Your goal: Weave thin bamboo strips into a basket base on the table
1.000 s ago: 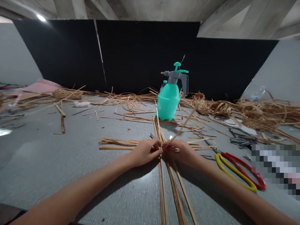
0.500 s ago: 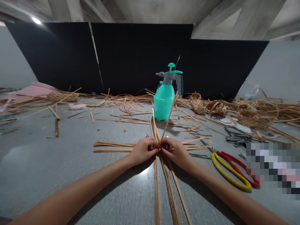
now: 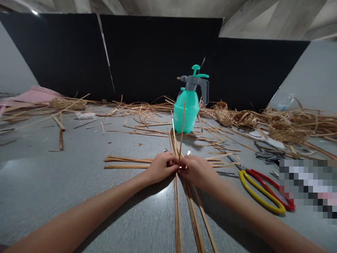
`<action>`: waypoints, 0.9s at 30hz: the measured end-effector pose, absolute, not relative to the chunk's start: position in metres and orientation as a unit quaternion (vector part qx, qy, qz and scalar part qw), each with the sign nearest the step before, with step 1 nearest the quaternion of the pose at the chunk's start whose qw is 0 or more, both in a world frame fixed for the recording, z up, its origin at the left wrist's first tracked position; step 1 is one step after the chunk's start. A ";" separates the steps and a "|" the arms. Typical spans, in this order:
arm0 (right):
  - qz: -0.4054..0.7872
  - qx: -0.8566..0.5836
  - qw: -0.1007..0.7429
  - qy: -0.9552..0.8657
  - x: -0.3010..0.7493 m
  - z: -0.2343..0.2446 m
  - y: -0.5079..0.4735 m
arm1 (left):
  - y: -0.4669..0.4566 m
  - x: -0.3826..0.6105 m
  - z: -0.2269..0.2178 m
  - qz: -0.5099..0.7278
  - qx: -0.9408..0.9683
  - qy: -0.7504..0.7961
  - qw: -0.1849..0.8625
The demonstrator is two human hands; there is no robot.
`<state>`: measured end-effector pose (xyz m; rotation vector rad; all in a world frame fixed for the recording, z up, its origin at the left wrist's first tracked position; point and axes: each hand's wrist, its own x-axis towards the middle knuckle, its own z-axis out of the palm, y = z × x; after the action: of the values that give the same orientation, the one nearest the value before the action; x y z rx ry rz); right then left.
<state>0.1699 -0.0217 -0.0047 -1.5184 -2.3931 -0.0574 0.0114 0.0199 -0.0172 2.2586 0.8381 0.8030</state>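
Note:
Both my hands meet at the point where flat wooden weaving strips (image 3: 193, 218) cross on the grey table. My left hand (image 3: 162, 167) is closed, its thumb and fingertips pinching the strips at the crossing. Beside it my right hand (image 3: 198, 170) is closed too, its fingertips at the foot of a raised strip (image 3: 182, 130) that stands nearly upright. Several strips run toward me, and others lie sideways (image 3: 126, 166) out past both hands. Metal clip-like ends (image 3: 188, 153) show just behind the fingers. The crossing itself is mostly hidden by my fingers.
A green pump spray bottle (image 3: 186, 110) stands behind the hands. Scissors with red and yellow handles (image 3: 262, 191) lie to the right. Small woven baskets (image 3: 289, 128) and loose strips line the back, with a pink sheet (image 3: 37, 94) at the far left. A black panel (image 3: 158, 56) rises behind.
The raised strip has swung from leaning right to nearly upright. My right hand has turned slightly inward at the crossing, while my left hand stays almost in place. The camera view has shifted a little.

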 end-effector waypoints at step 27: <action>0.042 -0.359 0.206 -0.909 0.202 -0.017 -0.004 | 0.023 0.015 -0.024 0.298 0.858 0.310 0.281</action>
<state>0.2018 -0.0035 -0.0171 -1.0016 -2.5339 0.1176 0.0150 0.0231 -0.0236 2.3006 0.8302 0.7979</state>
